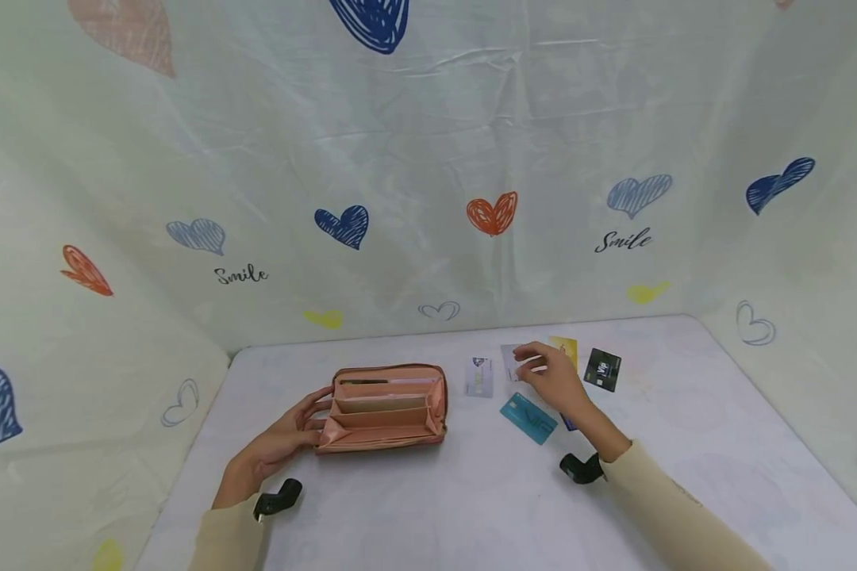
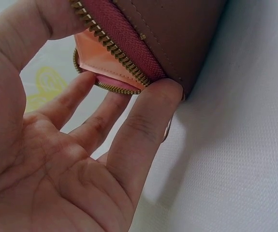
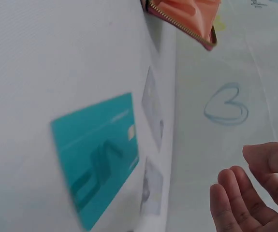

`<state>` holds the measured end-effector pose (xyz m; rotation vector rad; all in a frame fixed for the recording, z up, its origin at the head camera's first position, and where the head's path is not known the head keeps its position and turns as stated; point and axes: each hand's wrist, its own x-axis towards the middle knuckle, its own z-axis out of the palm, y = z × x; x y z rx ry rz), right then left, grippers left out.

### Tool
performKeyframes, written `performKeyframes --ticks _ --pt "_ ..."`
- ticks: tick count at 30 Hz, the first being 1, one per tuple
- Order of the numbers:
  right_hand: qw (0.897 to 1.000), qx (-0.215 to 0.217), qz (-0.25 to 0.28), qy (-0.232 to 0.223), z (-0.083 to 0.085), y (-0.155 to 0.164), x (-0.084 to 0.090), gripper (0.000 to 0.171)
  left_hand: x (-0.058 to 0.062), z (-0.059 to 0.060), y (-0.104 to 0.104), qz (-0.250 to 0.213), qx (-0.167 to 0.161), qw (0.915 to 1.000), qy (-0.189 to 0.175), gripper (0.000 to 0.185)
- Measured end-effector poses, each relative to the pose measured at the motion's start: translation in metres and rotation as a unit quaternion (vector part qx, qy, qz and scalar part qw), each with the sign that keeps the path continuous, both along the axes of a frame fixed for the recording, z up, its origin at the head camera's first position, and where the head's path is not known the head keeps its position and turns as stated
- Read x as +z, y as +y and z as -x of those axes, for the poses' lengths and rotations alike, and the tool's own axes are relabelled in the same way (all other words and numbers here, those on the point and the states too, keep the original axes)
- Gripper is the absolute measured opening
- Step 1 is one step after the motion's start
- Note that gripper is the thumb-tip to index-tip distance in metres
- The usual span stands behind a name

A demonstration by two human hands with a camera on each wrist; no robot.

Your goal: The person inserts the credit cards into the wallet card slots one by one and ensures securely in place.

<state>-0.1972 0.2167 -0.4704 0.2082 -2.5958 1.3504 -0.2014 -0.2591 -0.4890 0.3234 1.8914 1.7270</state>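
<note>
A pink zip-around wallet [image 1: 386,435] lies unzipped on the table, its pleated pockets facing up. My left hand [image 1: 283,438] grips its left end; in the left wrist view the fingers [image 2: 146,116] meet the brass-toothed zip edge. Over the cards on the right hovers my right hand [image 1: 553,381], fingers loosely bent, nothing between them. Around it lie a teal card [image 1: 529,418], a black VIP card [image 1: 603,369], a yellow card [image 1: 565,349] and a pale card [image 1: 509,362] partly covered by the hand. Another pale card [image 1: 479,377] is nearer the wallet. A dark blue card [image 1: 569,424] peeks from under the wrist.
Everything stands on a white-covered table [image 1: 414,515]. A pale curtain [image 1: 414,143] printed with hearts and "Smile" rises behind and at the sides. Slips or cards [image 1: 371,381] show in the wallet's back slot. Each wrist carries a black camera [image 1: 581,469].
</note>
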Motion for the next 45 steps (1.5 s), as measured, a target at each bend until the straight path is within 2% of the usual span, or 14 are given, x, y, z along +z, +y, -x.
performKeyframes --ticks 10,21,33,39,45 --pt "0.998 -0.041 -0.011 -0.036 -0.026 0.052 -0.012 0.034 0.000 0.001 -0.001 0.002 -0.005 1.0000 0.000 0.094" --pt "0.991 -0.076 -0.024 -0.108 -0.048 0.074 -0.027 0.048 0.001 -0.002 0.000 0.011 0.004 0.9999 -0.004 0.094" --pt "0.981 -0.098 -0.071 -0.154 -0.048 0.071 -0.032 0.062 -0.003 0.002 -0.003 0.008 0.004 0.9999 -0.007 0.096" --pt "0.977 -0.102 -0.107 -0.155 -0.043 0.063 -0.037 0.070 -0.003 0.002 -0.002 0.012 0.004 0.9999 -0.007 0.097" --pt "0.975 -0.099 -0.129 -0.152 -0.043 0.058 -0.035 0.072 -0.002 0.001 -0.002 0.012 0.005 0.9999 -0.010 0.096"
